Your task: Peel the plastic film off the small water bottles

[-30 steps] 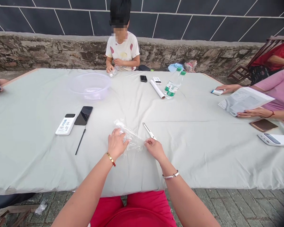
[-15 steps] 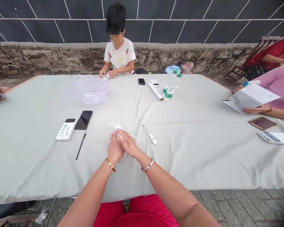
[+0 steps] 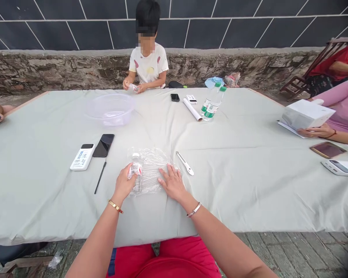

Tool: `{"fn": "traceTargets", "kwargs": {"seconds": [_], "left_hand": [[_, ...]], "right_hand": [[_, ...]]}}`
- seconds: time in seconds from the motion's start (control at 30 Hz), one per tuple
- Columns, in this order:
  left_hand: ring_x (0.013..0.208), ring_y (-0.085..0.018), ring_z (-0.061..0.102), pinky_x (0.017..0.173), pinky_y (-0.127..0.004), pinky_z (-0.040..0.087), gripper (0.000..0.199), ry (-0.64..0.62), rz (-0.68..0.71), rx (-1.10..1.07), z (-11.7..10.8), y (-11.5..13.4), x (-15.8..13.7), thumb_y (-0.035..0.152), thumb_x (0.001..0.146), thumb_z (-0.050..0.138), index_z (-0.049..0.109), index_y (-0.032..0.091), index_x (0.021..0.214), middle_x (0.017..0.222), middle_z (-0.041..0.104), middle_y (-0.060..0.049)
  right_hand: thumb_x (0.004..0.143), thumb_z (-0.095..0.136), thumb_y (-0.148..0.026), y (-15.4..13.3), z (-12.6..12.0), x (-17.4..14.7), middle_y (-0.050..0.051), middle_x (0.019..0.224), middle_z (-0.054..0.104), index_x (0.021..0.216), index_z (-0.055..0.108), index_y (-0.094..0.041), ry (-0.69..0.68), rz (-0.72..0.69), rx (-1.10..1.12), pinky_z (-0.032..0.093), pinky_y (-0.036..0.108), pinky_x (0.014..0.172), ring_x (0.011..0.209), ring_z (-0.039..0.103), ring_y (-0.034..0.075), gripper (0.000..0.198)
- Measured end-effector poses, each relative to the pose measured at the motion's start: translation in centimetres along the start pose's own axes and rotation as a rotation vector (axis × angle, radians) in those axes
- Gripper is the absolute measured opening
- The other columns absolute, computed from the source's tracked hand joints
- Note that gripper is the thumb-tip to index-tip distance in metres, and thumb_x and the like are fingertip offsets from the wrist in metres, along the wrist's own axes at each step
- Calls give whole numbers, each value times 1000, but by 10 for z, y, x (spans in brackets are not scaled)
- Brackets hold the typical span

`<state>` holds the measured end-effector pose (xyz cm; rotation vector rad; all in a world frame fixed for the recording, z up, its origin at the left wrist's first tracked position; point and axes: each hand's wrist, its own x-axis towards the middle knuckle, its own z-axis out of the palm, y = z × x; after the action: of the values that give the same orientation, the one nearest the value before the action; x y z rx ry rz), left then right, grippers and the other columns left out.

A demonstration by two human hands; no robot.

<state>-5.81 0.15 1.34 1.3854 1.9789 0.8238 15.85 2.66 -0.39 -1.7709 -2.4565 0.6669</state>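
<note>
A small clear plastic bottle with a white cap and a red-and-white label lies on a crinkled clear plastic bag. Round the bottle's left side, the fingers of my left hand are closed. Palm down, with fingers spread, my right hand presses flat on the bag's right part. Just beyond its fingertips lies a white utility knife. To the left of the bottle are a black phone with a dark strap and a white power bank.
A translucent purple basin stands at the far left. Farther right are a rolled paper and two green-capped water bottles. A person sits opposite with a small bottle; another at right holds a white box.
My hands have moved apart, the left leftward with the bottle, the right onto the bag. The plastic bag is now spread flat. At right, the other person's white box has been opened out.
</note>
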Motion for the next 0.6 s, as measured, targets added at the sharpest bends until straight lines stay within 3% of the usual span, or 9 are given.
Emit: {"fn": "traceTargets", "kwargs": {"seconds": [0.13,0.23,0.33,0.47,0.53,0.6], "left_hand": [[94,-21,62,86,-35,47,51,-35,-71,-30,-10,-12,3,40,79,52,52,21,127,108,65,-8],[71,-17,61,68,-31,50,53,-41,-146,-162,-15,-22,4,41,76,54,54,20,124,93,66,-6],[64,-14,58,56,-26,49,53,-26,-261,-371,-21,-32,3,37,73,57,53,16,122,79,63,-3],[59,-12,56,51,-24,48,51,-5,-362,-531,-26,-34,3,34,71,61,53,14,117,73,59,-1],[55,-10,54,49,-23,46,53,-5,-340,-543,-22,-31,5,37,70,63,51,15,117,69,57,2],[49,-9,51,46,-22,44,50,6,-326,-520,-14,-25,7,37,69,63,52,15,113,65,55,4]], "right_hand": [[93,25,-57,7,-3,-4,10,155,15,141,38,-26,21,-29,84,9,50,113,143,6,28,59],[93,27,-52,19,-6,-7,12,150,28,133,49,-21,96,-46,201,22,47,111,140,20,27,55],[92,37,-41,28,-12,-8,14,139,44,119,61,-16,180,-17,296,38,40,102,127,43,25,44],[87,43,-28,10,-29,-5,11,111,62,99,68,-18,409,-29,319,44,39,92,106,56,23,29],[87,43,-32,-17,-36,2,8,98,66,97,67,-21,379,-55,385,46,35,85,94,60,21,28],[86,46,-44,-47,-39,13,6,91,67,105,63,-21,172,-40,469,48,32,77,84,62,19,35]]}}
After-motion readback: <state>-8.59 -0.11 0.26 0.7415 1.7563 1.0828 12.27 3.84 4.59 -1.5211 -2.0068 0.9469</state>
